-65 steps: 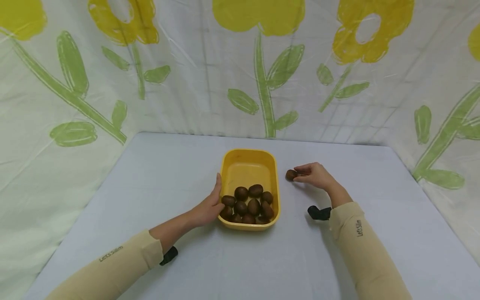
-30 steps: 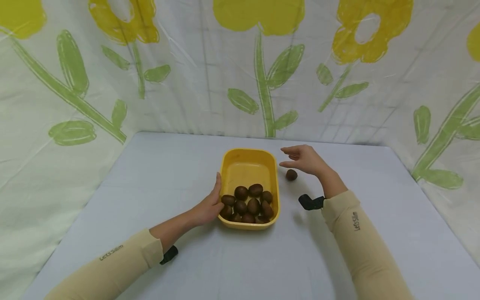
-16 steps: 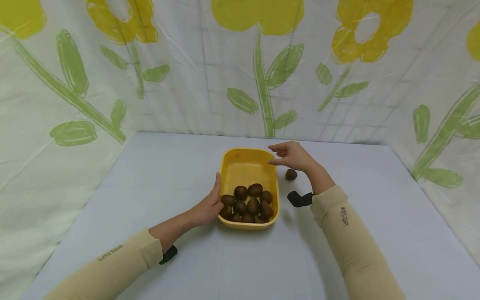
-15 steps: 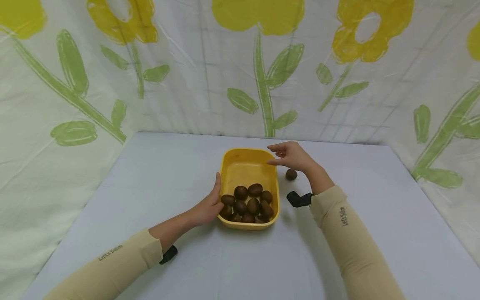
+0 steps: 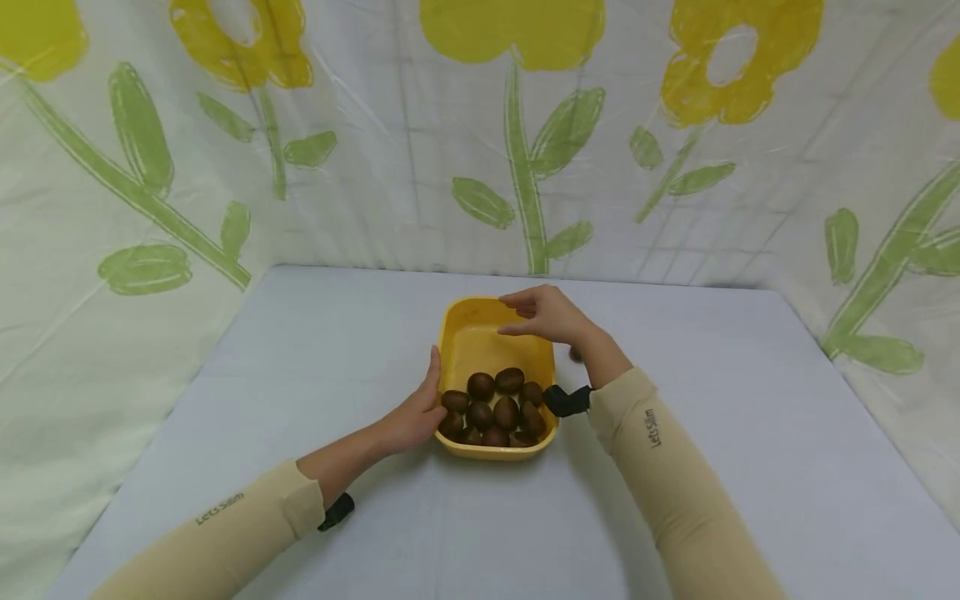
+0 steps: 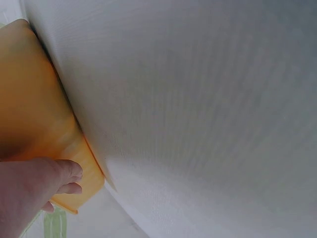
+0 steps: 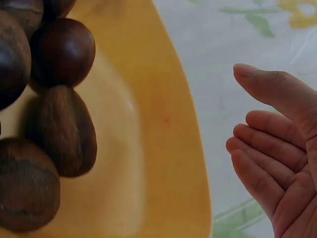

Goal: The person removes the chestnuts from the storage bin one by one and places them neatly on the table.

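A yellow plastic tray point(image 5: 495, 453) sits mid-table, with several brown chestnuts point(image 5: 480, 415) gathered in its near half. My left hand point(image 5: 414, 419) grips the tray's left side, thumb over the rim and fingers along the outer wall. In the left wrist view, those fingers point(image 6: 67, 173) lie against the yellow side. Over the tray's far right part hovers my right hand point(image 5: 551, 315), thumb and fingers apart with nothing between them. The right wrist view shows its empty palm point(image 7: 292, 188) beside the tray rim. One lone chestnut point(image 5: 575, 354) rests on the table right of the tray, partly hidden behind my right wrist.
A pale cloth covers the table point(image 5: 315, 350). Behind it hangs a white curtain point(image 5: 375, 167) printed with yellow flowers. A black wrist mount point(image 5: 566, 401) on my right arm overlaps the tray's right rim in the head view.
My right hand let go of the lone chestnut, leaving it on the table. It then rose and moved left over the tray. My left hand and the tray have stayed put.
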Demonstrator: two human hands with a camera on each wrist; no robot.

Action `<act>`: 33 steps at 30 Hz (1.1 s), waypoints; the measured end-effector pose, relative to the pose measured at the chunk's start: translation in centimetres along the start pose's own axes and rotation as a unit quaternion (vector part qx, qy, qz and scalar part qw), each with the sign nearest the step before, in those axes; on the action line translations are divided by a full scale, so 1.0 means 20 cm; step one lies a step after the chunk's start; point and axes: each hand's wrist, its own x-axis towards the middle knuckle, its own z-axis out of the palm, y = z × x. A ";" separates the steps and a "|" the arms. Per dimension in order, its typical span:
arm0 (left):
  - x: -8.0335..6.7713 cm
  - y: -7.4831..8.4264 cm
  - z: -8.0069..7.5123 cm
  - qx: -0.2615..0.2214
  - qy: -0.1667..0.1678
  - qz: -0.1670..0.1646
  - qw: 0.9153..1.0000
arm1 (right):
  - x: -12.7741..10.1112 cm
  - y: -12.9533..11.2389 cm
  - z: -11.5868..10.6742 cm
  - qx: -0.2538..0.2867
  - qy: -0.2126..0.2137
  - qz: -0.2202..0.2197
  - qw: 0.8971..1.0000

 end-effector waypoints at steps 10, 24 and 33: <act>0.00 -0.01 0.00 -0.004 0.000 0.004 1.000 | 0.04 -0.06 0.06 0.016 -0.010 -0.017 1.000; 0.01 -0.01 0.00 0.001 0.002 0.018 1.000 | 0.07 -0.05 0.16 0.013 -0.034 -0.014 0.999; 0.01 -0.01 0.00 0.004 0.000 0.006 1.000 | 0.07 -0.01 0.23 -0.007 -0.057 -0.024 0.998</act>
